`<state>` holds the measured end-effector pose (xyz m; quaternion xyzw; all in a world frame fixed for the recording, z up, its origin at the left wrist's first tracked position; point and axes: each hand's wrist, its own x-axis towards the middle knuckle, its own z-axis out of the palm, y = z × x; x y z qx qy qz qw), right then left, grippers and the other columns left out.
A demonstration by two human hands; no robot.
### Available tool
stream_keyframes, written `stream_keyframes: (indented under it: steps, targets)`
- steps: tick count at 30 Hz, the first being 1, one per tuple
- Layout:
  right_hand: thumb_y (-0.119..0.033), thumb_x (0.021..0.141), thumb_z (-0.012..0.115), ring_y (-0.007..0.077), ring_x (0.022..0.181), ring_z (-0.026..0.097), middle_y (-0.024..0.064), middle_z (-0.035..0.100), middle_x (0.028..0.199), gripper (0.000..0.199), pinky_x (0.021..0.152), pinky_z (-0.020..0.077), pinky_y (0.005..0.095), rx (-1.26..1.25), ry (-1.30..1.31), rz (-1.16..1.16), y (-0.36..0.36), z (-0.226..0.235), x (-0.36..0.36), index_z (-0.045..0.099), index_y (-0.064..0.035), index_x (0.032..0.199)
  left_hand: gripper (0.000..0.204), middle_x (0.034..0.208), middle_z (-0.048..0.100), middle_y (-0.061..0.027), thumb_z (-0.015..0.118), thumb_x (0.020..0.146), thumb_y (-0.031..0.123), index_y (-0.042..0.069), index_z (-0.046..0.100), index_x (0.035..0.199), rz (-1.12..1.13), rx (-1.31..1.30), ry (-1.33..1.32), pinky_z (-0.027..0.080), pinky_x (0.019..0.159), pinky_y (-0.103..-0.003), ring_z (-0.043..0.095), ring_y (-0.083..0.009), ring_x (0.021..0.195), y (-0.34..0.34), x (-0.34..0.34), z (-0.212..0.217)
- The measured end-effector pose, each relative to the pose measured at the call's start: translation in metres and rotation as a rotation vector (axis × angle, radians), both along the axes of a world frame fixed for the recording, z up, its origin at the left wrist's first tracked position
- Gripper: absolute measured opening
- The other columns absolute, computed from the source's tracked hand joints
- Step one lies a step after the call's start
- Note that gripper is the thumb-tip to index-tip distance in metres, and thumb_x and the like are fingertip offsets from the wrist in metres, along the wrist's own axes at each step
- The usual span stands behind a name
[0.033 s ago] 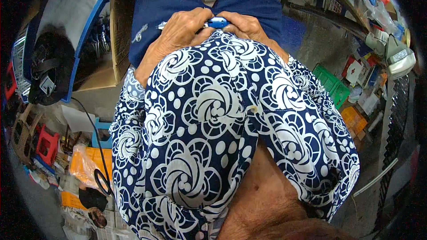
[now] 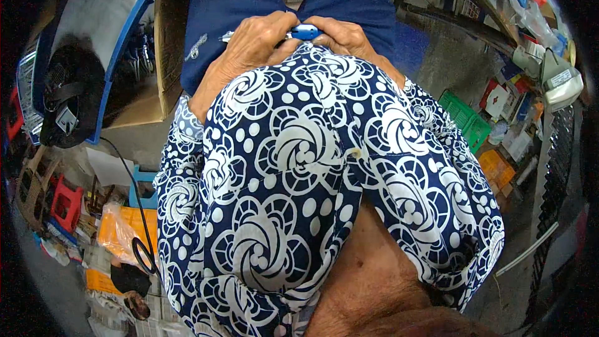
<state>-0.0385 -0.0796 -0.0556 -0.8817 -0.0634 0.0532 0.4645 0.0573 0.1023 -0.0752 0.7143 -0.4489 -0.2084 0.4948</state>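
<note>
Both hands meet at my lap, just beyond the front of my patterned shirt. Between them is a small blue-and-silver object (image 2: 305, 32) with a smooth blue body; its exact kind I cannot make out. My left hand (image 2: 259, 36) is closed around its left part, and a bit of silvery metal (image 2: 226, 36) sticks out past that hand's left side. The fingers of my right hand (image 2: 343, 35) are curled onto the object's right end. Much of it is hidden by the hands and the shirt.
On the left stands a blue-rimmed grey bin (image 2: 125, 0) with a black fan-like item (image 2: 72, 93) by it, next to a cardboard box (image 2: 167, 43). A red stool (image 2: 66, 204) and an orange basket (image 2: 134, 221) lie lower left. To the right are a green crate (image 2: 465, 120) and clutter.
</note>
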Motion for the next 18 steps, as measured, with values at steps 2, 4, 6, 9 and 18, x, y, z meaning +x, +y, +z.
stream_keyframes:
  steps: [2, 4, 6, 9, 18]
  targets:
    - [-0.017, 0.082, 0.056, 0.0257, 0.074, 0.06, 0.013, 0.061, 0.079, 0.027, 0.065, 0.0478, 0.0323, 0.023, 0.013, 0.014, -0.003, -0.002, -0.001, 0.054, -0.0033, 0.106, 0.02, 0.072, 0.058, -0.0157, 0.064, 0.07, 0.007, 0.001, 0.056, 0.088, 0.016, -0.003, 0.0, 0.046, 0.053, -0.035, 0.059, -0.0296, 0.061, -0.001, 0.0, -0.001]
    - [-0.016, 0.082, 0.056, 0.0257, 0.074, 0.06, 0.0131, 0.061, 0.08, 0.027, 0.065, 0.0477, 0.0322, 0.033, 0.02, 0.014, -0.004, -0.003, 0.0, 0.053, -0.0031, 0.106, 0.02, 0.072, 0.058, -0.0157, 0.064, 0.07, 0.007, 0.001, 0.056, 0.088, 0.006, -0.001, 0.007, 0.046, 0.053, -0.035, 0.059, -0.0298, 0.061, -0.002, 0.002, -0.002]
    - [-0.016, 0.083, 0.056, 0.0257, 0.074, 0.06, 0.0133, 0.06, 0.081, 0.027, 0.065, 0.0476, 0.032, 0.046, 0.023, 0.017, -0.004, -0.002, 0.003, 0.053, -0.0029, 0.107, 0.02, 0.072, 0.058, -0.0156, 0.064, 0.07, 0.007, 0.002, 0.056, 0.088, 0.011, 0.0, -0.004, 0.046, 0.053, -0.035, 0.059, -0.0299, 0.061, -0.003, 0.004, -0.003]
    - [-0.019, 0.084, 0.054, 0.0201, 0.08, 0.062, 0.0122, 0.062, 0.093, 0.029, 0.068, 0.0503, 0.0279, 0.082, 0.069, 0.018, -0.007, 0.005, 0.009, 0.054, -0.0009, 0.107, 0.021, 0.073, 0.058, -0.0156, 0.064, 0.07, 0.007, 0.002, 0.056, 0.088, 0.013, -0.011, -0.029, 0.046, 0.053, -0.036, 0.059, -0.0303, 0.062, -0.005, 0.009, 0.001]
    - [-0.011, 0.083, 0.053, 0.0153, 0.073, 0.056, 0.0085, 0.058, 0.08, 0.027, 0.07, 0.044, 0.0251, 0.043, 0.315, -0.029, -0.029, 0.042, 0.05, 0.053, 0.0007, 0.108, 0.022, 0.068, 0.057, -0.0151, 0.066, 0.069, 0.01, 0.0, 0.056, 0.086, 0.144, -0.061, 0.01, 0.044, 0.05, -0.034, 0.058, -0.0271, 0.057, -0.011, 0.031, 0.005]
